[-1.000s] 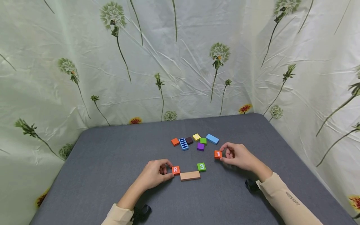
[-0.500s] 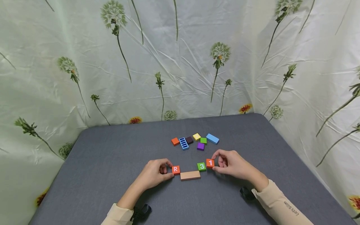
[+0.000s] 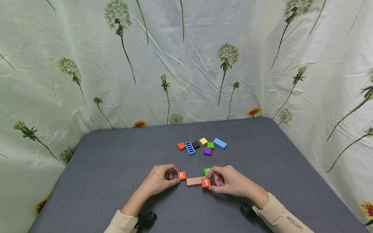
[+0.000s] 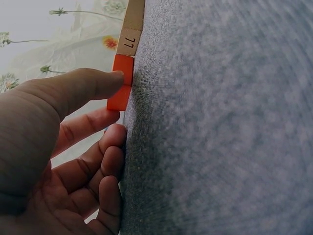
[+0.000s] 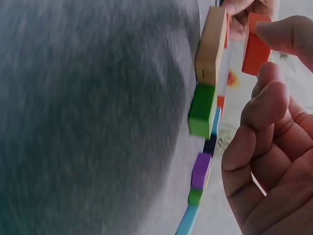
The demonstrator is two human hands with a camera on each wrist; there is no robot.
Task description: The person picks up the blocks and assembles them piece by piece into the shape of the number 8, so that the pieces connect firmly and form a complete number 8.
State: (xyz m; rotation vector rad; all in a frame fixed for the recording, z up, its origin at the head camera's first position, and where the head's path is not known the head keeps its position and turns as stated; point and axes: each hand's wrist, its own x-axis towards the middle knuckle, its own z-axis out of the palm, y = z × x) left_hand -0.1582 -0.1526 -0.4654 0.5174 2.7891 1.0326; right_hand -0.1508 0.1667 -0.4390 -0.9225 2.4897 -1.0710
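Note:
My left hand [image 3: 161, 181] pinches an orange block marked R [image 3: 182, 175], which rests on the table by the left end of a plain wooden plank [image 3: 193, 182]. In the left wrist view, the thumb presses the near side of that block. My right hand [image 3: 234, 182] holds an orange block marked 1 [image 3: 206, 183] between thumb and fingers. That block covers the plank's right end in the head view. The right wrist view shows this held block [image 5: 256, 46] raised off the table. Behind it lies a green numbered block [image 3: 207, 171], partly hidden by the right fingers.
Farther back on the dark grey tabletop [image 3: 131, 145] lies a loose group: an orange block [image 3: 181, 146], a blue block with dark bars [image 3: 190, 148], and dark, yellow, green, purple and light blue [image 3: 220, 143] ones. A flower-print curtain [image 3: 189, 64] surrounds the table.
My right hand has carried the block marked 1 leftward and nearer to me, past the green block to the plank's right end. The left hand and its block have stayed still.

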